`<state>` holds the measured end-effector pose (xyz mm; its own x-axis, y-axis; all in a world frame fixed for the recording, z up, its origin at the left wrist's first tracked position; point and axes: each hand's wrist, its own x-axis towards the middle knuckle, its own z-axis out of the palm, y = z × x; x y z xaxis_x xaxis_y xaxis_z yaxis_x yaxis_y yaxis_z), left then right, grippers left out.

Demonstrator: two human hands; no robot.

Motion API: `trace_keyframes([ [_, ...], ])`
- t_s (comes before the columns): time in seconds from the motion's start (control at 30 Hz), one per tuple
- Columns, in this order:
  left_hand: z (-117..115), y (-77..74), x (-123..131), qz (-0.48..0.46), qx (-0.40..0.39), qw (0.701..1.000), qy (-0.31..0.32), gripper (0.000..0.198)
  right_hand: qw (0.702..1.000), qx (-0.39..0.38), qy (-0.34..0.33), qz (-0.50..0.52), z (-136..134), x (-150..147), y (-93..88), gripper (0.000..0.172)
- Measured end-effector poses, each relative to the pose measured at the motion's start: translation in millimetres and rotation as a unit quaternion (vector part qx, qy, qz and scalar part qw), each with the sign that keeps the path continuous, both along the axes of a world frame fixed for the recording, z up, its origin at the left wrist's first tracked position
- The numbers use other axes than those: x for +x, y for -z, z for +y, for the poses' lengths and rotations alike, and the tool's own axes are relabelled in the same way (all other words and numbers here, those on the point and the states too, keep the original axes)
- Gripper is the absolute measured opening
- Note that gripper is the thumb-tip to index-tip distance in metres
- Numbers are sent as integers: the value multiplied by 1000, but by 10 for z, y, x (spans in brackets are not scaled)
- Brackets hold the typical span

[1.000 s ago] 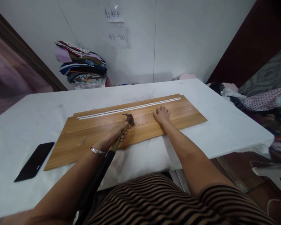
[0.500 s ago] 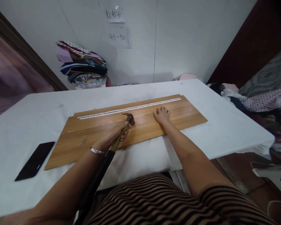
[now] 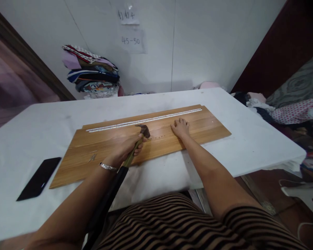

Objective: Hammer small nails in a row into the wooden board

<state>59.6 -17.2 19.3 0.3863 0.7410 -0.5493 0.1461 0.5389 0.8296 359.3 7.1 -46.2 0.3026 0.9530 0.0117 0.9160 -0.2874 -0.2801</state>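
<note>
My left hand is wrapped round the handle of a claw hammer, close behind its rusty head. The hammer head is over the middle of a brown wooden board, beside a short row of small dark nail heads or holes. My right hand rests on the board right of that row, fingers spread and holding nothing. Two white marked strips run along the far part of the board. Several loose nails lie on its left part.
A black phone lies left of the board on the white-covered table. Folded clothes are stacked behind the table at the left, below paper notes on the wall. A white chair stands at the lower right.
The hammer head has shifted very slightly, with my left hand still round the handle. My right hand has stayed in place on the board.
</note>
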Motion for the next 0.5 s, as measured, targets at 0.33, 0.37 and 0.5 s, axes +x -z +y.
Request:
trace_keyframes([
  [0.33,-14,-6,0,-2,6,1000,2,33,1000,6,0,-1,0,-2,0,50],
  [0.37,-7,-5,-1,1,3,1000,2,33,1000,6,0,0,1,-2,1,50],
  [0.5,-9,-4,7,25,-4,1000,-8,32,1000,6,1,4,3,-5,-2,48],
])
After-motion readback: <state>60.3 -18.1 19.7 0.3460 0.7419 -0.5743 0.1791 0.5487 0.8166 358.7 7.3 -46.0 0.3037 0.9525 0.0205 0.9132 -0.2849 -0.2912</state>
